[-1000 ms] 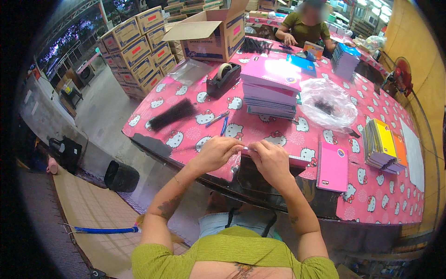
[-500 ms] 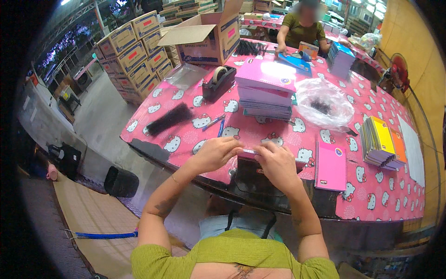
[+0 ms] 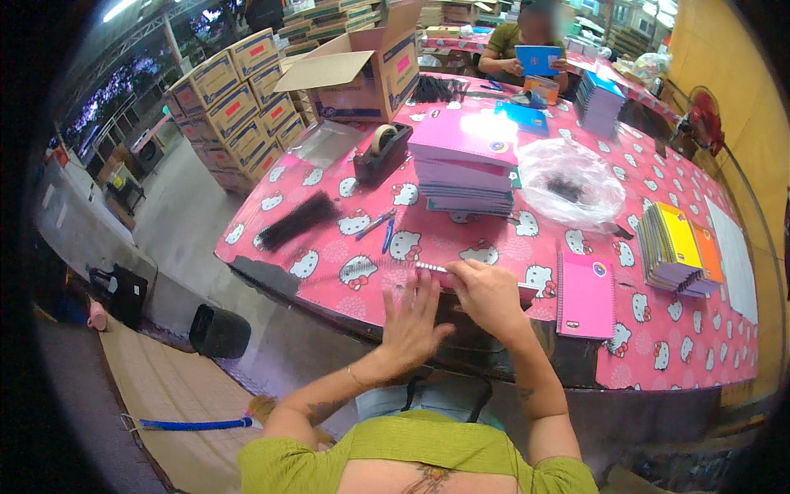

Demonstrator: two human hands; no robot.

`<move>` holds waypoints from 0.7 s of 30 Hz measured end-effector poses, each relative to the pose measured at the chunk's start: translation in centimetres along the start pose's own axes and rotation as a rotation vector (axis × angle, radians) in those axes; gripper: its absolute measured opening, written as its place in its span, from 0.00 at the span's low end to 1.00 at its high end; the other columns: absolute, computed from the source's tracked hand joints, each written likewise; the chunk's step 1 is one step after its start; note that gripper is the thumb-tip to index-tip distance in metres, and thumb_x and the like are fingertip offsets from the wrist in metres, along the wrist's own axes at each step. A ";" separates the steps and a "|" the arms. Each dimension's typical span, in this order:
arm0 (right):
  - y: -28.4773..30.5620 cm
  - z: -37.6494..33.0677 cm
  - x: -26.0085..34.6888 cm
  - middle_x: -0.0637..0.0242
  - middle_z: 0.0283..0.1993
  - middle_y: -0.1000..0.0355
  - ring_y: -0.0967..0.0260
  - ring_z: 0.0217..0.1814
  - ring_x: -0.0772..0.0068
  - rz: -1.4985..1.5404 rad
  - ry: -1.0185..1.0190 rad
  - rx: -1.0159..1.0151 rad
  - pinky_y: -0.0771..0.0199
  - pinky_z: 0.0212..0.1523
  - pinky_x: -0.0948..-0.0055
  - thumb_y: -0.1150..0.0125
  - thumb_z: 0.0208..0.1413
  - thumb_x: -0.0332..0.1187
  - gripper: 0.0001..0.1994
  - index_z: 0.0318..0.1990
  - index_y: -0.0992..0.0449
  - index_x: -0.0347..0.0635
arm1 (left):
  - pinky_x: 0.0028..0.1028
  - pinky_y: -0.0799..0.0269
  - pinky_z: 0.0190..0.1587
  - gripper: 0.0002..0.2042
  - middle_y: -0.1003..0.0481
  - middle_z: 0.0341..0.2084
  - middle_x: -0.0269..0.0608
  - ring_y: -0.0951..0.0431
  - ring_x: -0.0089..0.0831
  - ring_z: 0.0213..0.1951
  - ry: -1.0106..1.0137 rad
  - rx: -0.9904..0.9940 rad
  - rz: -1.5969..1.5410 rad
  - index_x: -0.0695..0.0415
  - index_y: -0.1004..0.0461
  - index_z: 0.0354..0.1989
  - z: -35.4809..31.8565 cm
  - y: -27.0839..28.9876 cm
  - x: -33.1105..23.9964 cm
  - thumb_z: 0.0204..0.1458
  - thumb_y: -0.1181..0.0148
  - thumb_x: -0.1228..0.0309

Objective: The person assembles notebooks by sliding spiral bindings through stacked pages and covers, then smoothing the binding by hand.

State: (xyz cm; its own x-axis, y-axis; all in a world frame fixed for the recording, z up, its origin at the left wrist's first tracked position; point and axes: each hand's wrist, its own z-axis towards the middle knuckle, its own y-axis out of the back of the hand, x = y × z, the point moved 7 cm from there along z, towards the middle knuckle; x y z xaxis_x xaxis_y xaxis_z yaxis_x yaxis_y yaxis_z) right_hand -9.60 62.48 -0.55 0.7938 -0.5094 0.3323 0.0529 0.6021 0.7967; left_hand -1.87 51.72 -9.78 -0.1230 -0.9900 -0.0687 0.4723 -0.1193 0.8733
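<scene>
Two hands at table edge, right grip (image 3: 485, 295) pinching pink notebook (image 3: 444, 276) w/ spiral binding, left grip (image 3: 411, 317) open, fingers spread

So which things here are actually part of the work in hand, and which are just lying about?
In use:
- left hand and right hand, on a pink notebook at the table edge
- its spiral binding

Lying about:
- tape dispenser
- pens
- notebook stack
- plastic bag
- open cardboard box

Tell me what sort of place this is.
Probably a notebook assembly or packing workshop: stacked notebooks on a long table, cartons piled beside it, and another person working on a notebook at the far end.
</scene>
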 end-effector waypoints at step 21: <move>1.8 -2.0 -2.6 0.62 0.37 0.21 0.22 0.38 0.59 -0.012 0.035 0.085 0.29 0.39 0.58 0.40 0.56 0.33 0.13 0.49 0.22 0.49 | 0.57 0.76 0.72 0.44 0.60 0.74 0.61 0.65 0.51 0.76 -0.224 0.021 0.367 0.66 0.56 0.73 6.8 2.5 -0.7 0.62 0.62 0.39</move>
State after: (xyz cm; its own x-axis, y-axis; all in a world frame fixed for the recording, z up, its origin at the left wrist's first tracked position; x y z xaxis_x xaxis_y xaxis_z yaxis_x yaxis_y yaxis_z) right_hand -10.35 66.16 -0.99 0.8142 -0.4937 0.3054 0.0127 0.5410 0.8409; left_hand -6.58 52.68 -4.29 -0.1380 -0.9254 0.3530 0.5028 0.2416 0.8299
